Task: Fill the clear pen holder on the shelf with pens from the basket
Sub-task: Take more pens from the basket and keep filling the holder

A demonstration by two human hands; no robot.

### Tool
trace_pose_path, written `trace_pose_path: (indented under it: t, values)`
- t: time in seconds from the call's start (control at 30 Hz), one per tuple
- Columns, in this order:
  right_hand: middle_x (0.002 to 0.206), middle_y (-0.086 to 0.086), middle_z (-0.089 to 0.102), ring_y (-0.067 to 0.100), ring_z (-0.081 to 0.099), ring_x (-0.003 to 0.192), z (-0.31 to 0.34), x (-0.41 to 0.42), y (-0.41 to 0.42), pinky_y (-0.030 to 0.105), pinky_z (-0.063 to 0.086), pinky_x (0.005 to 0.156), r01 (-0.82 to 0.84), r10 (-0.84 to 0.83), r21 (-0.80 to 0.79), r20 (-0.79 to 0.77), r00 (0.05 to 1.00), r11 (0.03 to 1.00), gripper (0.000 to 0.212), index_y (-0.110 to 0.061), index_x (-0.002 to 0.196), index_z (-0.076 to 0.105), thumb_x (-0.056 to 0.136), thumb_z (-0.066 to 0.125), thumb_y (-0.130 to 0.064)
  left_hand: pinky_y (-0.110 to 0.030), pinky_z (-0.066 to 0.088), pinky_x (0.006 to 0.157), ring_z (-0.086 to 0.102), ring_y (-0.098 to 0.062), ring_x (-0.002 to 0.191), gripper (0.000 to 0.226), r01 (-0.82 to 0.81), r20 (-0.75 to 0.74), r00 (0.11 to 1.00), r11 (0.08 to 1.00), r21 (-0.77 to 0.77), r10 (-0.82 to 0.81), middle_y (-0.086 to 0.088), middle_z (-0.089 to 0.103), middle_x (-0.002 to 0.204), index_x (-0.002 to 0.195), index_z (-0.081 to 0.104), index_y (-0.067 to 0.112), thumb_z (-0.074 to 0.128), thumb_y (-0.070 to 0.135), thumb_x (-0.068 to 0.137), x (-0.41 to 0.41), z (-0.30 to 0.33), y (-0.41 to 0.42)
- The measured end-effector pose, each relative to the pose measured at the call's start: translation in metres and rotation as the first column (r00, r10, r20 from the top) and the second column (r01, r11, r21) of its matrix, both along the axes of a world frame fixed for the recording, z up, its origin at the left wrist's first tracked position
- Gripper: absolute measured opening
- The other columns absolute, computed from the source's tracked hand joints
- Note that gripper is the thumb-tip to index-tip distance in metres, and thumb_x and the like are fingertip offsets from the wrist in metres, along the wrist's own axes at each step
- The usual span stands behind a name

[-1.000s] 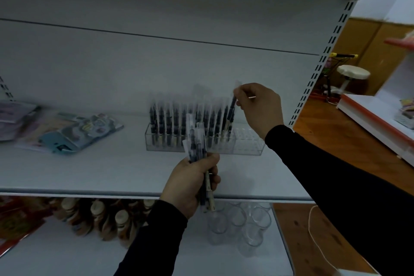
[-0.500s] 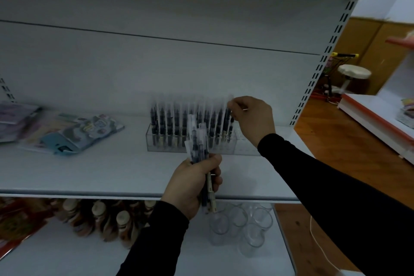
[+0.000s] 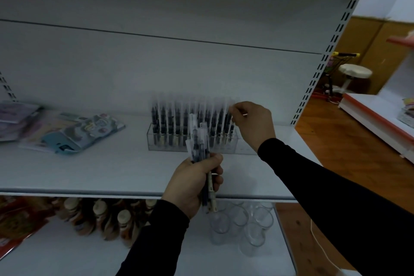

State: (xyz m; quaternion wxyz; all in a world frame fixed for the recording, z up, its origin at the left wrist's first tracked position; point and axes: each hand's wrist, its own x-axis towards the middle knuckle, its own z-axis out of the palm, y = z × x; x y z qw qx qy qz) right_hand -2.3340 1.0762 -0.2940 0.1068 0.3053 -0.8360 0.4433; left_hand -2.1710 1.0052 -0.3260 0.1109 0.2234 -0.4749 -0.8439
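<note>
Clear plastic sleeves catch what little light there is, on the pens [image 3: 190, 127] standing in rows and on the spare ones in hand. Toward the left end of the white shelf [image 3: 89, 172] lie some flat packets [image 3: 71, 132], well apart from the work and seemingly no part of it. At the middle of the shelf, set back toward the rear panel, stands the clear pen holder [image 3: 156, 143], its slots filled upright from its left end across most of its length; the right end is partly hidden, so how many slots remain free there cannot be told. The basket is not in view.

The left hand [image 3: 192, 184] hovers in front of the shelf's front edge, fingers curled closed around a bundle of sleeved pens [image 3: 199, 141], tips up. Held close below the holder, this bundle likely serves as a ready supply, so the other hand need only travel a little.

The right hand [image 3: 253, 121] is at the holder's right end, thumb and forefinger pinched shut on the top of a single pen [image 3: 229, 119], the remaining fingers folded in. Gripping by the top probably lets the pen hang straight and find its slot. Whether it is fully seated is too blurred to say.

On the lower shelf sit bottles [image 3: 105, 219] and clear cups [image 3: 242, 224].
</note>
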Motion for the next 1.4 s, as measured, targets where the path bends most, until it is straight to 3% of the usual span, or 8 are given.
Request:
trace_pose_path:
  t: [0.17, 0.3, 0.43, 0.67, 0.97, 1.17, 1.23, 1.4]
  values:
    - [0.089, 0.006, 0.073, 0.017, 0.067, 0.08, 0.001, 0.004, 0.007, 0.02, 0.05, 0.078, 0.031, -0.031, 0.024, 0.006, 0.999, 0.999, 0.024, -0.007, 0.094, 0.073, 0.095, 0.06, -0.027, -0.02, 0.04, 0.04, 0.052, -0.014, 0.043, 0.004, 0.016, 0.005, 1.0, 1.0, 0.006, -0.016, -0.005, 0.059, 0.056, 0.088, 0.061, 0.005, 0.062, 0.009, 0.088, -0.002, -0.001, 0.001]
    - [0.079, 0.005, 0.073, 0.018, 0.07, 0.075, 0.001, 0.019, 0.023, 0.025, 0.055, 0.073, -0.012, 0.014, -0.012, 0.2, 0.98, 1.0, 0.034, -0.006, 0.082, 0.072, 0.095, 0.06, -0.036, -0.019, 0.039, 0.039, 0.05, -0.014, 0.042, 0.004, 0.061, 0.01, 0.998, 0.998, 0.017, -0.061, -0.005, 0.057, 0.055, 0.085, 0.06, 0.006, 0.061, 0.008, 0.088, -0.003, -0.001, 0.006]
    - [0.081, 0.01, 0.071, 0.018, 0.067, 0.071, 0.001, 0.041, 0.035, 0.022, 0.056, 0.065, -0.124, 0.25, -0.248, 0.584, 0.772, 0.961, 0.037, 0.0, 0.091, 0.071, 0.093, 0.062, -0.035, -0.019, 0.039, 0.039, 0.05, -0.015, 0.041, 0.003, 0.127, 0.02, 0.992, 0.992, 0.006, -0.127, -0.005, 0.055, 0.055, 0.085, 0.06, 0.005, 0.062, 0.007, 0.087, -0.003, -0.002, 0.015]
    - [0.069, 0.001, 0.063, 0.012, 0.061, 0.064, 0.0, 0.051, 0.053, 0.02, 0.053, 0.062, -0.162, 0.347, -0.318, 0.702, 0.622, 0.934, 0.023, -0.009, 0.079, 0.068, 0.091, 0.066, -0.028, -0.021, 0.039, 0.039, 0.049, -0.015, 0.042, 0.007, 0.213, 0.074, 0.975, 0.974, -0.072, -0.208, -0.006, 0.055, 0.056, 0.085, 0.059, 0.005, 0.065, 0.009, 0.085, -0.001, -0.003, 0.029]
    - [0.084, 0.01, 0.069, 0.015, 0.065, 0.068, 0.02, 0.02, 0.06, 0.019, 0.055, 0.059, 0.118, 0.23, -0.448, 0.648, 0.726, 0.886, 0.025, -0.003, 0.089, 0.066, 0.098, 0.057, -0.025, -0.021, 0.039, 0.04, 0.05, -0.015, 0.043, 0.012, 0.172, 0.083, 0.982, 0.984, -0.049, -0.168, -0.005, 0.057, 0.056, 0.088, 0.061, 0.004, 0.064, 0.016, 0.087, -0.002, -0.004, 0.027]
    - [0.081, 0.006, 0.074, 0.022, 0.072, 0.079, 0.041, -0.005, 0.053, 0.033, 0.06, 0.079, 0.132, 0.01, -0.442, 0.305, 0.952, 0.887, 0.018, -0.017, 0.081, 0.073, 0.093, 0.064, -0.028, -0.02, 0.039, 0.037, 0.049, -0.016, 0.041, 0.009, 0.1, 0.063, 0.993, 0.995, 0.007, -0.101, -0.006, 0.055, 0.056, 0.084, 0.059, 0.005, 0.064, 0.012, 0.087, -0.006, -0.005, 0.02]
    - [0.079, -0.001, 0.074, 0.018, 0.072, 0.079, 0.044, -0.006, 0.045, 0.035, 0.06, 0.082, 0.117, -0.028, -0.414, 0.214, 0.976, 0.903, 0.016, -0.025, 0.078, 0.071, 0.093, 0.065, -0.029, -0.021, 0.04, 0.038, 0.049, -0.016, 0.041, 0.01, 0.085, 0.055, 0.995, 0.996, 0.017, -0.086, -0.006, 0.054, 0.057, 0.082, 0.059, 0.005, 0.064, 0.012, 0.087, -0.007, -0.005, 0.017]
    - [0.078, -0.004, 0.071, 0.016, 0.071, 0.08, 0.04, -0.006, 0.028, 0.037, 0.058, 0.086, 0.077, -0.063, -0.293, 0.057, 0.996, 0.953, 0.022, -0.013, 0.094, 0.075, 0.095, 0.061, -0.03, -0.02, 0.04, 0.039, 0.05, -0.015, 0.04, 0.009, 0.066, 0.047, 0.997, 0.997, 0.034, -0.068, -0.006, 0.054, 0.057, 0.082, 0.058, 0.007, 0.064, 0.011, 0.087, -0.007, -0.005, 0.011]
